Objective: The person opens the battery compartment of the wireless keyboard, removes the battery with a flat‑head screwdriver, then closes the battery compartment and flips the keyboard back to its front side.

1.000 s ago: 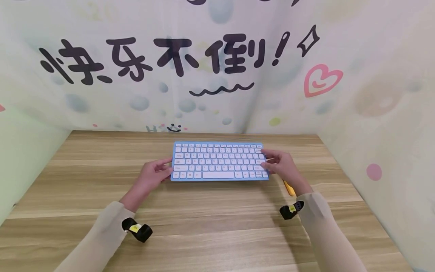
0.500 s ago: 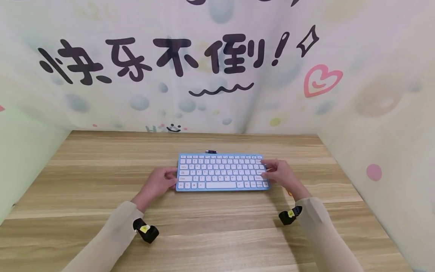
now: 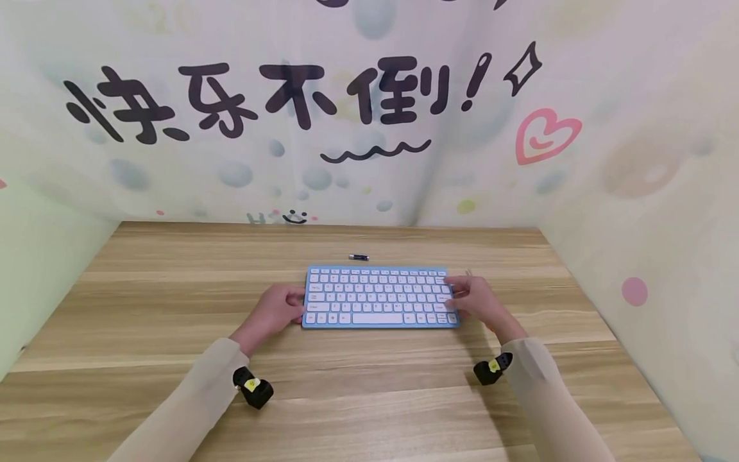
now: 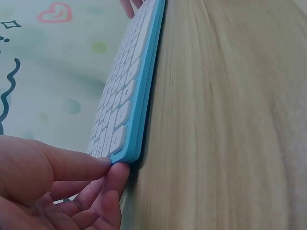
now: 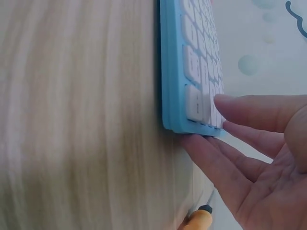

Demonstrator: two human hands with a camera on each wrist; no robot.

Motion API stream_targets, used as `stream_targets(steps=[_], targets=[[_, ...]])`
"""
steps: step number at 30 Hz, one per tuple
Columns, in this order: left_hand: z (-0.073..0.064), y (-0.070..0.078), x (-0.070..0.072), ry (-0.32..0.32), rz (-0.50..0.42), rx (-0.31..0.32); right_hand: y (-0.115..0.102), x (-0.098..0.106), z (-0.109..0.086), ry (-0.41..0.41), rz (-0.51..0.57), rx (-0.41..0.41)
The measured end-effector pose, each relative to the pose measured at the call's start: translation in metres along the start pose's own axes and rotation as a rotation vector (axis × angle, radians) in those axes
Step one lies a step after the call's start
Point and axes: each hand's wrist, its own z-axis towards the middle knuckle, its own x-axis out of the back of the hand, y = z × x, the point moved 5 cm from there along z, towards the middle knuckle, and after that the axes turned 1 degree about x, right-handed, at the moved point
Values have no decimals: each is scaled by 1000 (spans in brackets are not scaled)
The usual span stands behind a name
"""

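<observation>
A blue keyboard [image 3: 381, 298] with white keys lies keys up, on or just above the wooden table. At its left end my left hand [image 3: 280, 309] pinches the edge. In the left wrist view the thumb [image 4: 81, 165] presses the top near the front corner, with curled fingers against the side. My right hand [image 3: 476, 300] holds the opposite end. The right wrist view has the thumb [image 5: 259, 112] over the end keys and the other fingers along the edge. Whether any fingertips reach under the keyboard is hidden.
Behind the keyboard lies a small black-and-silver cylinder [image 3: 358, 257] that looks like a battery. An orange-handled screwdriver [image 5: 199, 219] lies by my right hand, mostly covered in the head view. A printed cloth wall [image 3: 231, 179] borders the table's back edge.
Both hands have brought the keyboard down and nearer to me, its left end shifting slightly right. The small cylinder behind it has come into sight. Both hands keep their hold.
</observation>
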Motion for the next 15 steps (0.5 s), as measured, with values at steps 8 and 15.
stream_targets(steps=[8,15], targets=[[3,-2,2,-29,1,-6,3,0,-4,-9,10,9],[6,-14,18,-59,-2,-36,-7,13,-4,-40,-30,57]])
